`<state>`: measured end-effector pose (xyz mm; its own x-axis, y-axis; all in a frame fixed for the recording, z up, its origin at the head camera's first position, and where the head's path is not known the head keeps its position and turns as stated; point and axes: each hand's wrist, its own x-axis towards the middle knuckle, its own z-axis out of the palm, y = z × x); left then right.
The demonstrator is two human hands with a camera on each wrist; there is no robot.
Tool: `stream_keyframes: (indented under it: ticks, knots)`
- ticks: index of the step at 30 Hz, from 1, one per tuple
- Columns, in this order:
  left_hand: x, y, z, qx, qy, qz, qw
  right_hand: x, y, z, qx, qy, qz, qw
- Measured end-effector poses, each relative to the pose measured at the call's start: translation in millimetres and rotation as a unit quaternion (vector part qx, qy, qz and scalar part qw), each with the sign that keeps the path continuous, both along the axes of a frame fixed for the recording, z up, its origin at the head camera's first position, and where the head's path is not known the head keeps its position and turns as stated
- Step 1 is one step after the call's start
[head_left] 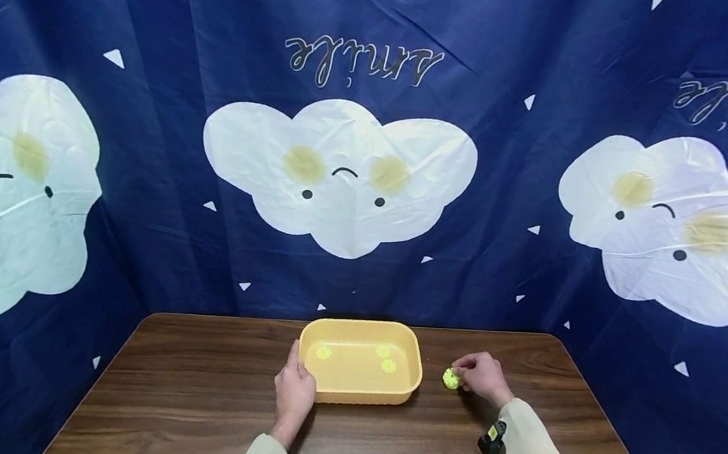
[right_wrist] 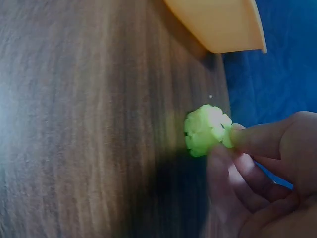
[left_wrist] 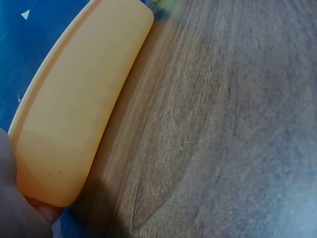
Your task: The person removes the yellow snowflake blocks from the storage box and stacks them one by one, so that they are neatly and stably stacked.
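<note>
A yellow plastic basin (head_left: 360,395) with rounded corners stands on the table. My left hand (head_left: 294,394) holds it at its left side, near the front corner; in the left wrist view the basin's wall (left_wrist: 79,99) hides part of the fingers. To the right of the basin, my right hand (head_left: 485,377) pinches a yellow-green flower-shaped piece (right_wrist: 227,135) between thumb and fingers. This piece touches a clump of similar yellow-green flower-shaped pieces (right_wrist: 198,131); whether they are joined cannot be told. Inside the basin lie three flower-shaped pieces (head_left: 388,366), two at the right and one at the left.
The brown wood-grain table (head_left: 194,388) has rounded far corners. A blue curtain (head_left: 150,246) printed with clouds hangs behind it and on both sides. A tiny pale speck (right_wrist: 210,96) lies between the clump and the basin.
</note>
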<state>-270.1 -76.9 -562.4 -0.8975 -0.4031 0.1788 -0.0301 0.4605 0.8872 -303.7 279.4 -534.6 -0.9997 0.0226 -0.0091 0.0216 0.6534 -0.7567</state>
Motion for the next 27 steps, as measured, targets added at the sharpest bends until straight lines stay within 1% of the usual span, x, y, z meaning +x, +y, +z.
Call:
stream_keyframes:
  ticks: [5, 7, 10, 13, 15, 18, 20, 22, 27]
  knots:
    - [-0.5, 0.1, 0.1, 0.000, -0.002, -0.004, 1.0000, -0.5, -0.4, -3.7, 0.070, 0.013, -0.010, 0.9974]
    - [-1.2, 0.0, 0.0, 0.000, -0.004, -0.004, 1.0000, -1.9, -0.4, -5.4, 0.093, 0.025, -0.007, 0.9954]
    - [-1.7, 0.2, -0.3, -0.003, -0.003, 0.000, 1.0000, -3.5, -0.5, -7.0, 0.103, 0.033, -0.003, 0.9942]
    - [-2.2, 0.6, -1.4, -0.004, -0.005, 0.002, 1.0000, -3.8, -0.8, -7.1, 0.102, 0.031, 0.006, 0.9943]
    - [-2.5, 0.7, -1.9, -0.004, -0.006, 0.004, 1.0000, -3.1, -1.1, -6.9, 0.109, 0.028, 0.024, 0.9933]
    - [-2.7, 0.7, -1.9, -0.004, -0.006, 0.005, 1.0000, -1.8, -1.0, -7.8, 0.130, 0.027, 0.060, 0.9893]
    - [-3.0, 0.5, -1.9, -0.004, -0.004, 0.007, 1.0000, -1.1, -0.7, -9.2, 0.146, 0.029, 0.074, 0.9860]
    - [-3.2, 0.3, -2.3, -0.005, -0.003, 0.007, 1.0000, -0.7, -0.6, -10.4, 0.155, 0.035, 0.082, 0.9839]
    - [-3.2, -0.2, -4.0, -0.008, -0.005, 0.006, 0.9999, -0.3, -1.2, -11.6, 0.161, 0.042, 0.080, 0.9828]
